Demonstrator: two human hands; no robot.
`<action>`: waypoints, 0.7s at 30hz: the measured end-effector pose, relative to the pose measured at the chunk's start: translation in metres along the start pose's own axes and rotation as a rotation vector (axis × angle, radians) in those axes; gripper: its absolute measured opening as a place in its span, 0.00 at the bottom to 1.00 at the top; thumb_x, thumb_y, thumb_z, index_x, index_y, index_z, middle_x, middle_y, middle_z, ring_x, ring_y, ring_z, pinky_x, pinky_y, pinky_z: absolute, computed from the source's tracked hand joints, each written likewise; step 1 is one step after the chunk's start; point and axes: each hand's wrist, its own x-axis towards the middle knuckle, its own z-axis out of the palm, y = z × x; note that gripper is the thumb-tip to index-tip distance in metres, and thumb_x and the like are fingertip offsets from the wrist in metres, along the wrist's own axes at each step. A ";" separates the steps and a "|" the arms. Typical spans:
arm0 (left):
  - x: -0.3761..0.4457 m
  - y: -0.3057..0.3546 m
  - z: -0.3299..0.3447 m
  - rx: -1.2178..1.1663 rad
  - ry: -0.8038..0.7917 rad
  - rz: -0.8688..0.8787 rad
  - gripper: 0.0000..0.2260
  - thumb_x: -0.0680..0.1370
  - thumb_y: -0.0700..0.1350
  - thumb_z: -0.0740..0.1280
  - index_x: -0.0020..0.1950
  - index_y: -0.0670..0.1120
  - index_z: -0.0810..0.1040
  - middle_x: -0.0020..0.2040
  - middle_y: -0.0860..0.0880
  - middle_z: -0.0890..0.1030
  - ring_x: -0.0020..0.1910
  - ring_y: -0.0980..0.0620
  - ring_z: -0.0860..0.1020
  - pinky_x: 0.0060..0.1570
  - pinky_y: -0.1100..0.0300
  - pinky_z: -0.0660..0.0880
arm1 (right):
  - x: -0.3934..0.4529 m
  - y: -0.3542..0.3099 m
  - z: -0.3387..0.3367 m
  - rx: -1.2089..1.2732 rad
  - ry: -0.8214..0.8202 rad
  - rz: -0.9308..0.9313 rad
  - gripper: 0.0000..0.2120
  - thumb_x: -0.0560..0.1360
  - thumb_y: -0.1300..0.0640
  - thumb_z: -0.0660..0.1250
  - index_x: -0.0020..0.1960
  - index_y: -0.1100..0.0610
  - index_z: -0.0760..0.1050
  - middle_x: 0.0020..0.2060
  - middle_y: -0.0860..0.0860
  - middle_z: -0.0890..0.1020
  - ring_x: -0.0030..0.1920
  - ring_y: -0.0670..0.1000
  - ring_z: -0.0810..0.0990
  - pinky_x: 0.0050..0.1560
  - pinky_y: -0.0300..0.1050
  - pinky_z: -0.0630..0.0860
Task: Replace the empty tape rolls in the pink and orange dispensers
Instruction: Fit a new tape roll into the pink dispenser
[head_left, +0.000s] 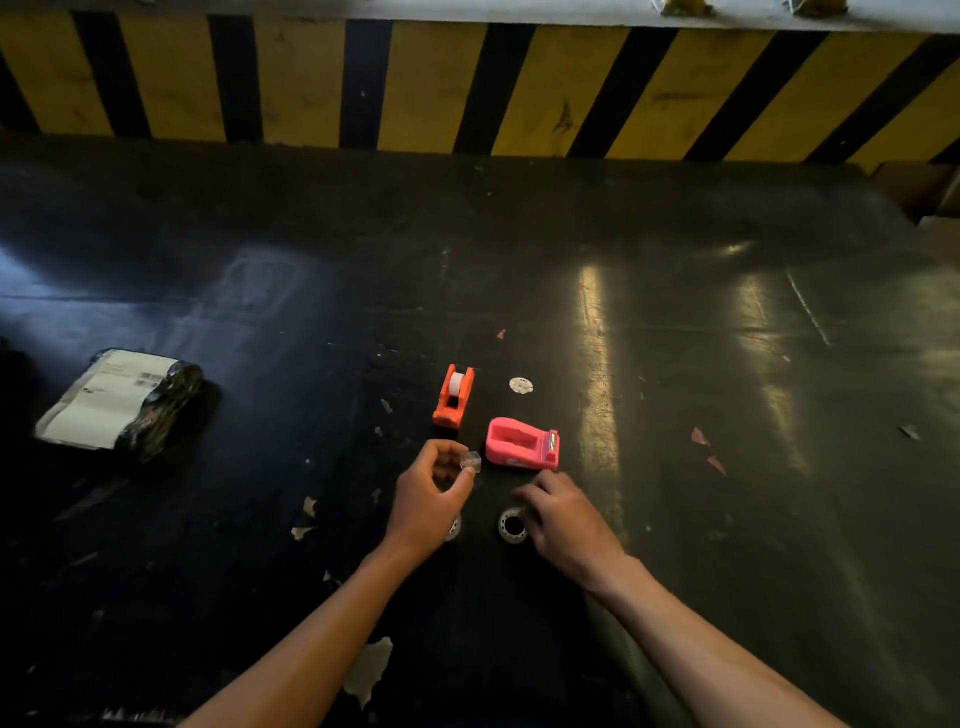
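An orange dispenser (454, 397) stands on the dark table with a white roll in its cradle. To its right lies a pink dispenser (522, 444) whose cradle shows no roll. My left hand (428, 496) pinches a small clear empty core (470, 461) just left of the pink dispenser. My right hand (563, 514) rests on the table with its fingers touching a clear tape roll (511, 525). A second clear roll (453, 527) shows partly under my left wrist.
A wrapped parcel with a white label (119, 402) lies at the left. A round white sticker (521, 385) and paper scraps (706, 447) dot the black table (675, 338). A yellow-and-black striped wall (467, 88) runs along the back.
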 end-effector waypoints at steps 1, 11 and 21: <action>0.000 0.000 0.000 0.000 -0.006 -0.005 0.10 0.78 0.42 0.71 0.56 0.54 0.76 0.50 0.55 0.82 0.48 0.62 0.81 0.50 0.62 0.79 | 0.004 -0.003 0.000 -0.052 -0.072 -0.007 0.17 0.77 0.56 0.67 0.65 0.54 0.76 0.59 0.53 0.77 0.59 0.55 0.74 0.59 0.51 0.76; -0.002 -0.007 -0.002 0.023 -0.028 -0.024 0.11 0.77 0.42 0.71 0.58 0.50 0.77 0.51 0.54 0.82 0.50 0.58 0.82 0.53 0.59 0.81 | 0.028 -0.014 0.001 -0.101 -0.178 0.113 0.09 0.78 0.55 0.66 0.57 0.53 0.77 0.56 0.54 0.79 0.56 0.56 0.78 0.52 0.52 0.77; -0.002 -0.002 0.001 0.022 -0.064 0.011 0.12 0.76 0.42 0.72 0.58 0.49 0.77 0.52 0.53 0.83 0.51 0.59 0.82 0.52 0.62 0.81 | 0.036 -0.028 -0.020 0.899 0.110 0.457 0.07 0.73 0.56 0.75 0.46 0.53 0.77 0.43 0.53 0.84 0.43 0.52 0.86 0.38 0.43 0.81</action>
